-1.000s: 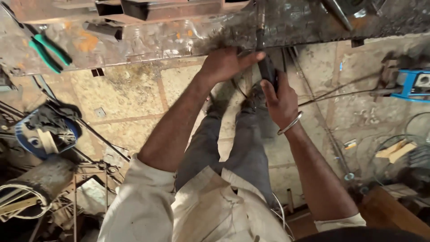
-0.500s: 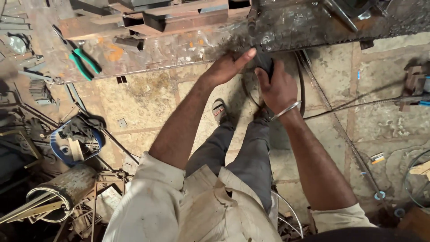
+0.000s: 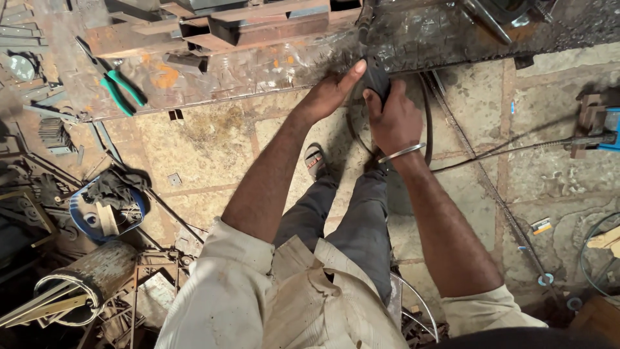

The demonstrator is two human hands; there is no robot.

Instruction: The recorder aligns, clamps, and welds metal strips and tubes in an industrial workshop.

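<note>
We have both hands up at the near edge of the metal workbench (image 3: 413, 39), closed in on one dark handheld tool (image 3: 376, 76). Our right hand (image 3: 392, 119) is wrapped around the tool's body from below, fingers curled tight, a thin metal bangle (image 3: 400, 153) sitting on that wrist. Our left hand (image 3: 328, 95) comes in from the other side, thumb stretched along the tool's top and the fingers tucked beneath; how firmly it grips we cannot tell. The tool sits right at the bench edge, between the two hands, its front end hidden against the scuffed steel.

Just below the right hand, a black cable (image 3: 427, 129) loops down toward the floor. Under both wrists we see our grey trouser legs (image 3: 352, 226) and one sandalled foot (image 3: 315, 160) on the stone floor (image 3: 213, 148).

Out beyond the left hand, rusty square steel tubes (image 3: 213, 26) lie on the bench top, and farther left a pair of green-handled pliers (image 3: 116, 87) rests on the same surface. Well down to the left, a blue tub (image 3: 81, 223) holds rags and scrap, with a battered metal cylinder (image 3: 100, 271) nearer still. Far off to the right, a blue machine part (image 3: 610, 136) pokes in at the edge.
</note>
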